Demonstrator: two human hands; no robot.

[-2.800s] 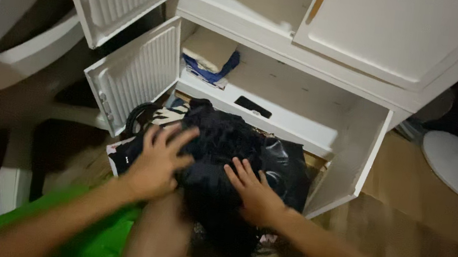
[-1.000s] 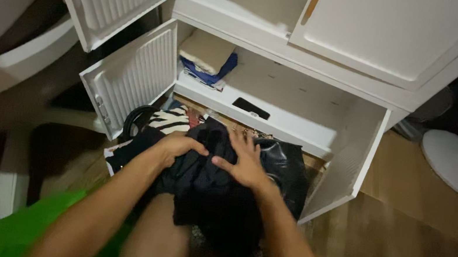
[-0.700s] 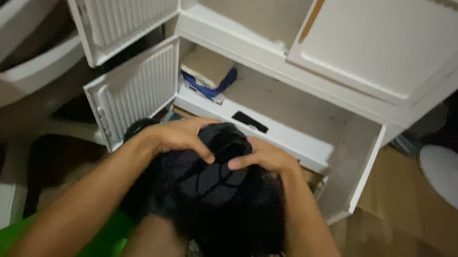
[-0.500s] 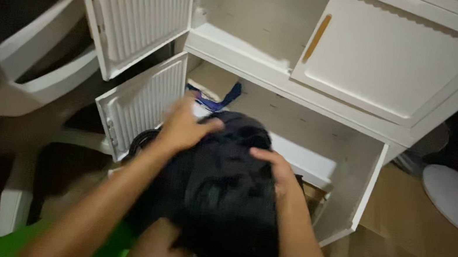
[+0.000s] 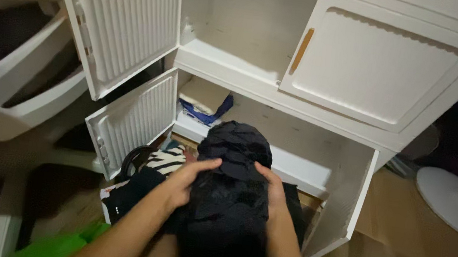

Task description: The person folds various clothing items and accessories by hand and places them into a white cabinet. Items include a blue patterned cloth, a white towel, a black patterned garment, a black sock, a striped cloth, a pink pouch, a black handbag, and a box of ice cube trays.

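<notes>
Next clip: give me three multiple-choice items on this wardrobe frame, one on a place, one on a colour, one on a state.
1. Where do the folded clothes lie?
A. on the floor by the fan base
B. at the left end of the lower compartment of the cabinet
C. in the upper compartment

2. What colour is the bundle of cloth that both hands hold?
A. black
B. white
C. red

3. How does the upper right door stand?
A. taken off
B. swung wide open
C. shut

Answers:
1 B: the beige and blue stack sits on the lower shelf, just behind the open lower left door.
2 A: the dark bundle is gripped between the left hand and the right hand.
3 C: it lies flush with the cabinet front, while the upper left door hangs open.
</notes>
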